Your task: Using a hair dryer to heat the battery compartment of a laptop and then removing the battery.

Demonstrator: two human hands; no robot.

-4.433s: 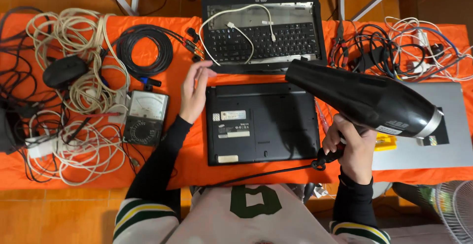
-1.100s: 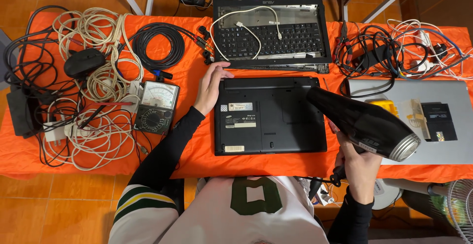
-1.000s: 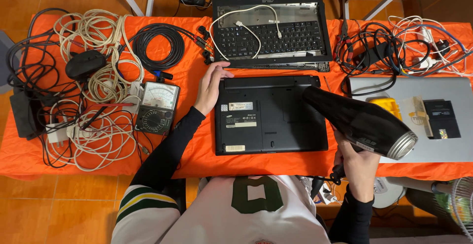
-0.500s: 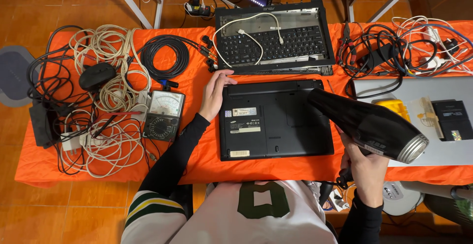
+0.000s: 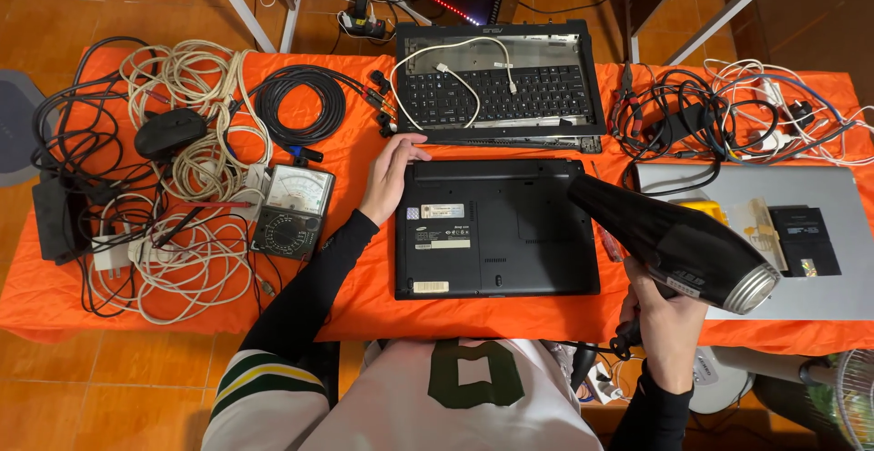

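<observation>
Right hand: our right hand [image 5: 669, 324] is closed around the handle of the black hair dryer [image 5: 674, 240], low at the table's front edge; the handle itself is mostly hidden in our fist.
Hair dryer: it rises from the grip and slants up to the left, its dark nozzle over the right rim of the black laptop [image 5: 496, 228], its silver rear grille toward the lower right. We see a glossy black barrel with a small label near the back end.
Left hand: our left hand [image 5: 390, 176] lies flat with fingers spread loosely, clamped on nothing, resting on the laptop's upper left corner and the orange cloth [image 5: 355, 278] beside it.
Laptop: it lies shut and upside down, matt black, with white stickers on its underside, square between our two hands.
Behind it: an opened laptop shell with keyboard [image 5: 501, 87] and a white cable across it lies just beyond.
Left side: an analogue meter [image 5: 293, 210] sits near our left forearm, among coiled white and black cables [image 5: 182, 151].
Right side: a silver laptop [image 5: 819, 233] lies under the dryer's rear end.
</observation>
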